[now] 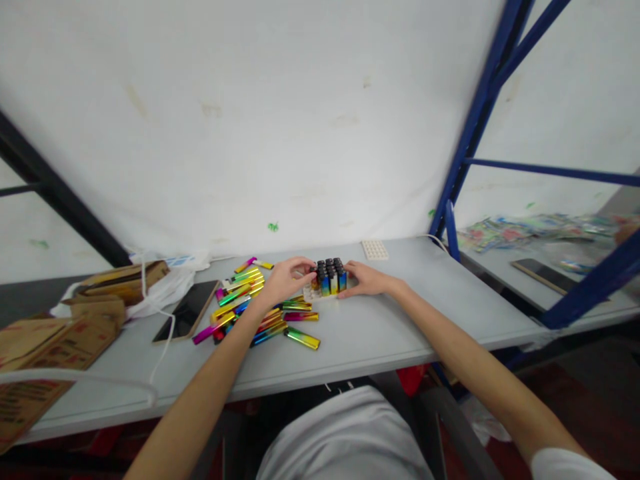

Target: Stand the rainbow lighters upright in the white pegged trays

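Upright lighters [326, 285] between left hand [287, 280] and right hand [367, 279]

Head: long axes vertical, on pale tray [311, 294]. Right hand spread against right side; left hand at left edge, can't tell if gripping. Loose lighters [303, 338] nearer left hand.

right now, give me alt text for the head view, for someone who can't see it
A person's left hand and right hand flank a cluster of upright, black-topped lighters in a pale tray on a grey table. Loose shiny lighters lie piled at left, near a dark phone.
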Demonstrator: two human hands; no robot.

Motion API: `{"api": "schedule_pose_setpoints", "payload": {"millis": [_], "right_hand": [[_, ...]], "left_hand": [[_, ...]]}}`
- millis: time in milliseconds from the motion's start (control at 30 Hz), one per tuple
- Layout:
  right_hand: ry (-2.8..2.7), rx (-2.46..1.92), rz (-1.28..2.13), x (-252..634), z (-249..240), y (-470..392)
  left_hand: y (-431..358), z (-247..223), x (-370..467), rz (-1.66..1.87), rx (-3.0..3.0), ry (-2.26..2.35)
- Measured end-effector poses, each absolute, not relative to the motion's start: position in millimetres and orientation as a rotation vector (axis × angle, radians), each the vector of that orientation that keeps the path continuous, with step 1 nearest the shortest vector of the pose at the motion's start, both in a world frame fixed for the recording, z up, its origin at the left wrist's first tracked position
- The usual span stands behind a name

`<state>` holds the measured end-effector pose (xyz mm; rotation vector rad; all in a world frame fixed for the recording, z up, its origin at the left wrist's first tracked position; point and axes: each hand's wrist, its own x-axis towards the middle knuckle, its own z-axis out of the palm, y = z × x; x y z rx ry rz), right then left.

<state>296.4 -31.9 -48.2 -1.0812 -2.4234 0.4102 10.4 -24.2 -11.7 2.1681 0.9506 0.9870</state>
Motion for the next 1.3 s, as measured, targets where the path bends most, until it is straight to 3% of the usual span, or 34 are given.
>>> {"api": "schedule_pose_setpoints", "payload": {"millis": [667, 900, 1100, 1200, 1300], "right_hand": [[-2.421, -1.094, 0.419, 295.1, -46.0, -34.0], [-2.435, -1.121, 0.399, 295.0, -43.5, -35.1], [-2.451, -1.135, 0.393, 295.4, -43.5, -34.9], [-2.44, -1.132, 0.41, 295.5, -43.8, -34.9], [-2.427, -1.125, 0.43, 295.9, -44.6, -34.8]], "left_hand": [[-26.4, -12.1, 8.7, 0.936, 2.142, 0.957], [-6.8, -12.0, -9.4, 0.967, 2.445, 1.444], [19.1, -26.1, -30.0, 0.451, 2.511, 2.18], [25.4, -29.9, -33.3, 0.171, 2.464, 2.21], [28.6, -30.5, -32.8, 0.18, 2.554, 2.056]]}}
